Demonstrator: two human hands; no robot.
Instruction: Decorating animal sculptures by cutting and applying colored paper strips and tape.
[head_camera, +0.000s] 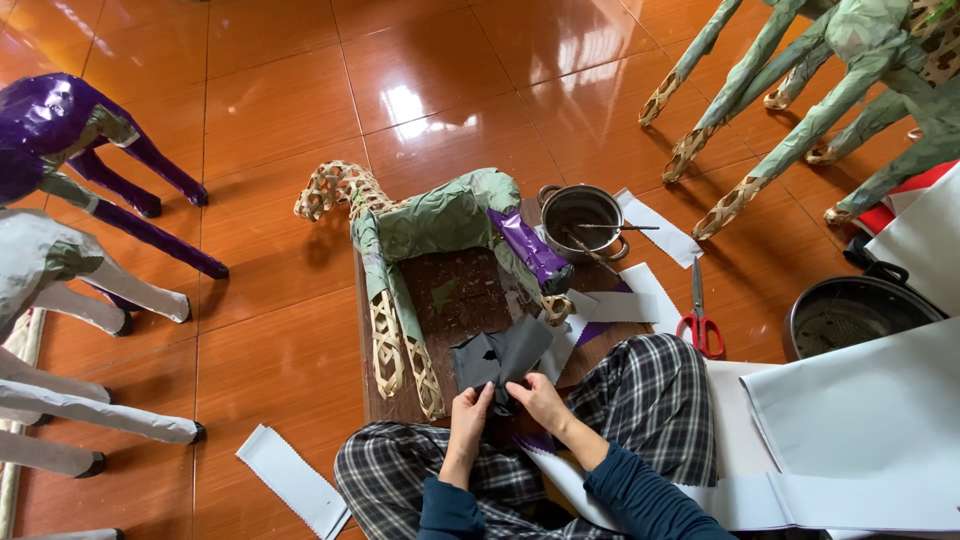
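Two hands hold dark paper beside a woven animal frame.

The big woven animal frame (420, 260) lies on its side on a brown board (460, 300), partly wrapped in green and purple paper. Just in front of the frame, near the person's checked knees, is a piece of dark grey paper (503, 357). Both hands pinch its lower edge: the left hand (468, 415) grips it with closed fingers, and the right hand (540, 400) grips it right beside the left hand. Behind the frame's purple leg sits a round metal pot (583, 220) with a stick in it. To the right of the frame, a little apart from it, lie red-handled scissors (699, 315) on the orange floor.
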